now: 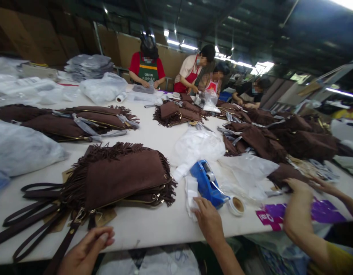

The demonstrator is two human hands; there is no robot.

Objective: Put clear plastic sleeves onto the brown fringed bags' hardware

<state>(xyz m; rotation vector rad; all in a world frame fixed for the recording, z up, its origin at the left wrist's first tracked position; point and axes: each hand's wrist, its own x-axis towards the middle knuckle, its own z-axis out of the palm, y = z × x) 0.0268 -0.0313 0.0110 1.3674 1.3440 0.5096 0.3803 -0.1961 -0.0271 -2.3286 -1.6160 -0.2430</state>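
Observation:
My left hand (86, 250) is at the table's near edge, fingers pinched against the thumb, right beside a dark strap (64, 242) of the brown fringed suede bag (122, 177). What it pinches, if anything, is hidden. My right hand (209, 219) lies stretched on the table. Its fingertips rest on folded white paper (191, 191), against the base of a blue tape dispenser (206, 183). A nearly empty tape roll (236, 205) lies just right of it.
A co-worker's two hands (298, 187) reach in from the right over purple printed sheets (276, 218) and clear plastic bags (245, 168). More brown fringed bags (176, 112) are piled across the white table (153, 225). Several people work at the far end.

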